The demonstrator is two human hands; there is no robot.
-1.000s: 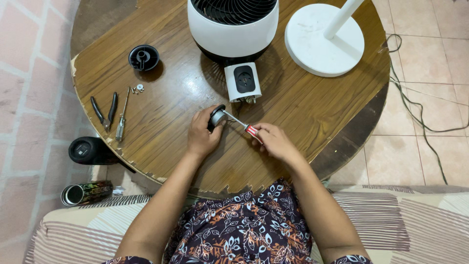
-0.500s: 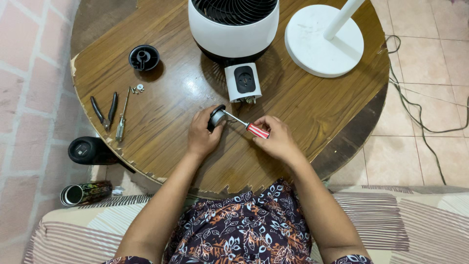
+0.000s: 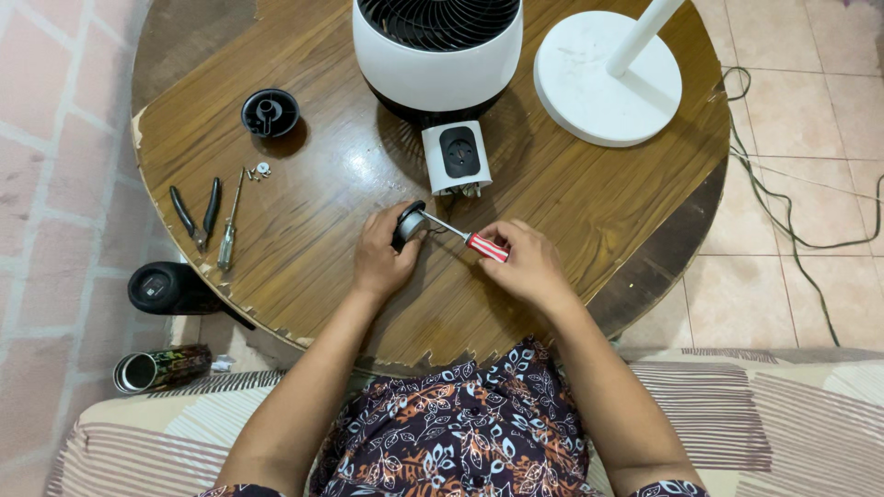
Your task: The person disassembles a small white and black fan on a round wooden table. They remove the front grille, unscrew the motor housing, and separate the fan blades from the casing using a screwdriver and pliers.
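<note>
Left hand point(image 3: 382, 258) fingers clamped on small round motor point(image 3: 409, 224), just below the white control box point(image 3: 456, 158). Right hand point(image 3: 525, 262) fingers clamped on red-handled screwdriver point(image 3: 470, 239); tip touches motor.

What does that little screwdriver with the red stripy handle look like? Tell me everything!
The screwdriver is small, with a red and white striped handle and a thin silver metal shaft. It lies slanted just above the round wooden table. The right hand pinches its handle; its tip meets a small round black and grey part held by the left hand.
</note>
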